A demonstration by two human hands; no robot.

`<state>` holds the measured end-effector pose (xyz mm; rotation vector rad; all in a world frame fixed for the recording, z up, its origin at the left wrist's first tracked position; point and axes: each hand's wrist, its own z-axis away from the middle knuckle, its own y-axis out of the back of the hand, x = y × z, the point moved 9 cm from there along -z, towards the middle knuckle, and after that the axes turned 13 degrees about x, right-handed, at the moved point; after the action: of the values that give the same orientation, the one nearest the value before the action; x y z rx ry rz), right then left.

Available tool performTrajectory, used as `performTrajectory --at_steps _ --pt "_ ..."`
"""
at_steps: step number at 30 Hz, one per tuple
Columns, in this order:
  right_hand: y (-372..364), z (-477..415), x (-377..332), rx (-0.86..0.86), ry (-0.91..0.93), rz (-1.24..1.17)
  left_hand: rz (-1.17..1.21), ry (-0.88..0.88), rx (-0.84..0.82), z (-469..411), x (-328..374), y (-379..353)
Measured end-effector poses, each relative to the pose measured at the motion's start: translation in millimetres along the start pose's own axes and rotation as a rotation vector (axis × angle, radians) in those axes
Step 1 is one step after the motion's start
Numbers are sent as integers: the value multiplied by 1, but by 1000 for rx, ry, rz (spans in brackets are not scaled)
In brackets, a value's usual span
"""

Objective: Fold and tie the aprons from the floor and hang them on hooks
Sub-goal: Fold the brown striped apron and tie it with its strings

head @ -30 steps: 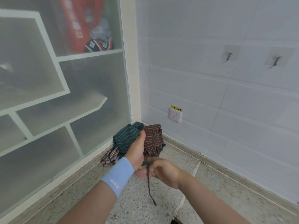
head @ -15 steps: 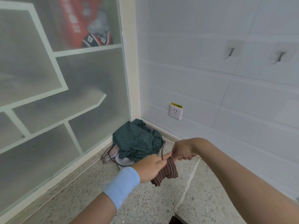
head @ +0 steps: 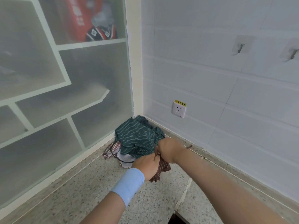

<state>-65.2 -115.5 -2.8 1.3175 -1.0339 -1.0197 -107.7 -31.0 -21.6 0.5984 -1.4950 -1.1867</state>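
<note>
A brown striped apron (head: 162,171) hangs bundled; green apron (head: 137,138) crumpled in corner.

A white socket (head: 178,109) with a yellow label sits low on the tiled wall (head: 210,88), near the frosted glass partition (head: 90,75).

Brown apron (head: 162,169), green apron (head: 137,136), checked apron (head: 113,147): three. Hooks (head: 241,47) (head: 293,54): two. Socket (head: 178,109): one.

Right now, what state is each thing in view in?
brown striped apron, bunched, held in both hands
left hand, gripping the brown striped apron
right hand, pinching the same apron beside the left hand
green striped apron, crumpled on the floor
checked apron, crumpled beside the green one
wall hook nearer the corner, bare
wall hook farther along, bare
socket, nothing plugged in
</note>
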Motion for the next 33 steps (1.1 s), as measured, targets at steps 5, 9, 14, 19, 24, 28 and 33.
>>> performTrajectory --at_steps 5,9,14,19,24,28,33 --pt "-18 5 -11 62 -69 -214 321 255 79 -8 -35 -17" --pt "-3 15 -15 186 -104 -428 350 265 311 -2 -48 -14" --pt "11 17 -14 273 -220 -481 124 108 569 9 -37 9" --pt "10 14 -23 198 -165 -507 79 72 565 11 -35 6" --pt "8 24 -45 217 55 -404 493 449 421 6 -67 -16" --pt "-4 42 -72 292 140 -317 672 602 411 -5 -89 -13" --pt "-19 56 -40 348 -219 -962 982 569 497 -11 -84 5"
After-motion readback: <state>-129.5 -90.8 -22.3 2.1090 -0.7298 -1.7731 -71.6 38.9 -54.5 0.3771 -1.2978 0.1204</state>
